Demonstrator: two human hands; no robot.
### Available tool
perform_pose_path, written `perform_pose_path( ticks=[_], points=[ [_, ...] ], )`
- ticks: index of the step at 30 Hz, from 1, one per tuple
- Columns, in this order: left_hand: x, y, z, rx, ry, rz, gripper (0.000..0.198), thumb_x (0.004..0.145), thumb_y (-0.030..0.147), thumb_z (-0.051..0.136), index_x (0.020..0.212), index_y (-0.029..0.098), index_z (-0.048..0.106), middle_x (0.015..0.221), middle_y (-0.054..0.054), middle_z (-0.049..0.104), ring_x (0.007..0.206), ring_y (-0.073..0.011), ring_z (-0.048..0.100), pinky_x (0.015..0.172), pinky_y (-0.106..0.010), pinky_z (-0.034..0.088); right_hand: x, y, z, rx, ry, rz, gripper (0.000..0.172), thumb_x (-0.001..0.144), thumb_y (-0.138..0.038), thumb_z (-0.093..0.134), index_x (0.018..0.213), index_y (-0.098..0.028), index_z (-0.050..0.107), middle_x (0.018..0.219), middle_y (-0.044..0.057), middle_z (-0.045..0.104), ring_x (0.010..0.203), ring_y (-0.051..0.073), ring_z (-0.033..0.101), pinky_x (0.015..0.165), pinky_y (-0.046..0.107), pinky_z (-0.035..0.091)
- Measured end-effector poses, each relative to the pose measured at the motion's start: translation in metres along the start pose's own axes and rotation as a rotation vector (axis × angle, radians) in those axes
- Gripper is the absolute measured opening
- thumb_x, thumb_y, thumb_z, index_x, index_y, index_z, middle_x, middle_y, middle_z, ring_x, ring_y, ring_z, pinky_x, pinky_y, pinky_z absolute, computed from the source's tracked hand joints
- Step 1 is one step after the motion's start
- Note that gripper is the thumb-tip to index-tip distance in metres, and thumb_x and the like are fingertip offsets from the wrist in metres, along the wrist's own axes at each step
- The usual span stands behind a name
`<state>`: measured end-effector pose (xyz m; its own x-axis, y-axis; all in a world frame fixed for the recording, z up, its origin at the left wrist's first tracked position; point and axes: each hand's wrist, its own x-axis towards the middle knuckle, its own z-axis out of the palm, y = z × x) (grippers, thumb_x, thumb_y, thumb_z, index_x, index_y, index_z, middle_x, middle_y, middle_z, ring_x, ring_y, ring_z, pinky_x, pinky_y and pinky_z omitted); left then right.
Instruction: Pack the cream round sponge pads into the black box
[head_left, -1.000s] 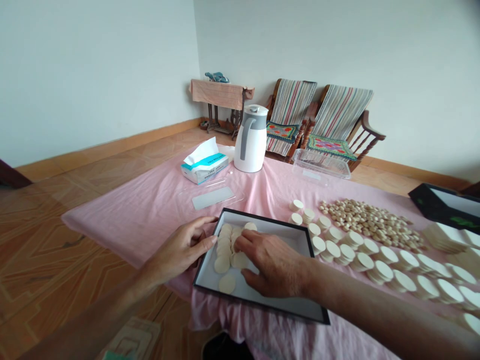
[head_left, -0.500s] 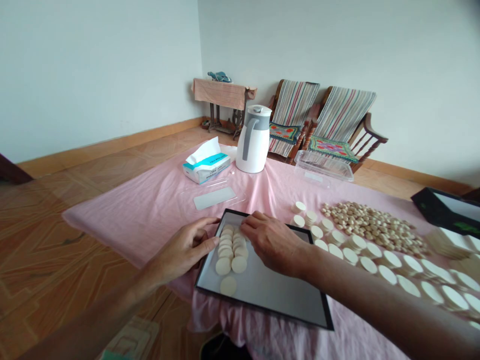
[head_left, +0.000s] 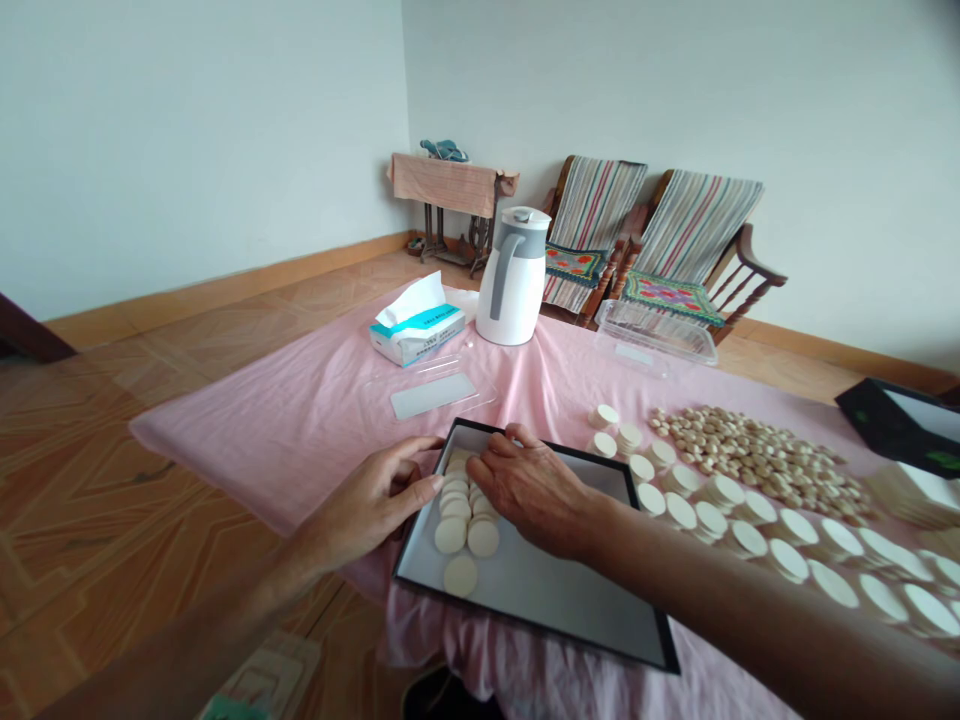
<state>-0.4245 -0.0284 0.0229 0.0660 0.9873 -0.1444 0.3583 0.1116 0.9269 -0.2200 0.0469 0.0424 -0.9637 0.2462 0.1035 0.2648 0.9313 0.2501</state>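
A black-rimmed tray (head_left: 570, 610) with a pale inside lies at the near edge of the pink tablecloth (head_left: 300, 420). Two short rows of cream round discs (head_left: 455, 520) lie overlapping in its left part, and one disc (head_left: 460, 575) lies apart nearer me. My left hand (head_left: 367, 505) rests against the tray's left rim, fingers curled loosely with the fingertips at the discs. My right hand (head_left: 529, 485) lies palm down over the far end of the rows, fingers bent onto the discs there. What its fingertips grip is hidden.
To the right lie stacks of cream discs (head_left: 750, 520) and a heap of small beige balls (head_left: 757, 450). Behind stand a white jug (head_left: 514, 290), a tissue pack (head_left: 416, 330), a clear lid (head_left: 435, 395), a clear plastic box (head_left: 652, 335) and a black box (head_left: 904, 425). Two striped chairs (head_left: 660, 250) line the wall.
My right hand has moved from the tray's middle to the far end of the disc rows. The loose discs now lie in two tidy overlapping rows. My left hand has stayed at the rim.
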Motion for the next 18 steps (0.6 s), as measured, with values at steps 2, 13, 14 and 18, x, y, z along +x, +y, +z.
perform_pose_path(
  ticks=[2, 13, 14, 18],
  points=[
    [0.0, 0.0, 0.0, 0.007, -0.002, -0.006, 0.061, 0.082, 0.045, 0.054, 0.133, 0.013, 0.041, 0.087, -0.007, 0.066, 0.082, -0.0235, 0.064, 0.066, -0.029, 0.05, 0.001, -0.001, 0.0, -0.013, 0.009, 0.0, 0.008, 0.086, -0.011, 0.041, 0.089, -0.016, 0.048, 0.075, 0.005, 0.054, 0.077, 0.021, 0.045, 0.078, 0.037, 0.03],
    [0.001, -0.005, 0.0, 0.004, 0.013, 0.008, 0.056, 0.083, 0.042, 0.055, 0.131, 0.015, 0.044, 0.089, -0.007, 0.066, 0.084, -0.0231, 0.064, 0.068, -0.029, 0.05, -0.003, -0.002, -0.01, 0.049, -0.02, 0.054, 0.013, 0.084, -0.009, 0.042, 0.091, -0.016, 0.05, 0.083, 0.007, 0.056, 0.082, 0.021, 0.046, 0.081, 0.038, 0.031],
    [0.001, -0.005, 0.0, -0.004, 0.011, 0.009, 0.056, 0.083, 0.042, 0.055, 0.131, 0.016, 0.044, 0.09, -0.007, 0.066, 0.084, -0.0231, 0.064, 0.067, -0.029, 0.05, -0.004, -0.003, -0.014, 0.094, -0.025, 0.083, 0.011, 0.083, -0.011, 0.044, 0.091, -0.016, 0.05, 0.086, 0.007, 0.057, 0.084, 0.022, 0.046, 0.081, 0.037, 0.031],
    [0.001, -0.003, 0.0, 0.004, 0.0, 0.017, 0.055, 0.083, 0.042, 0.055, 0.131, 0.016, 0.044, 0.087, -0.006, 0.065, 0.082, -0.0229, 0.064, 0.066, -0.029, 0.05, -0.009, -0.009, -0.029, 0.307, -0.048, 0.167, 0.029, 0.078, -0.03, 0.058, 0.102, -0.015, 0.051, 0.098, 0.009, 0.057, 0.094, 0.024, 0.046, 0.086, 0.039, 0.032]
  ],
)
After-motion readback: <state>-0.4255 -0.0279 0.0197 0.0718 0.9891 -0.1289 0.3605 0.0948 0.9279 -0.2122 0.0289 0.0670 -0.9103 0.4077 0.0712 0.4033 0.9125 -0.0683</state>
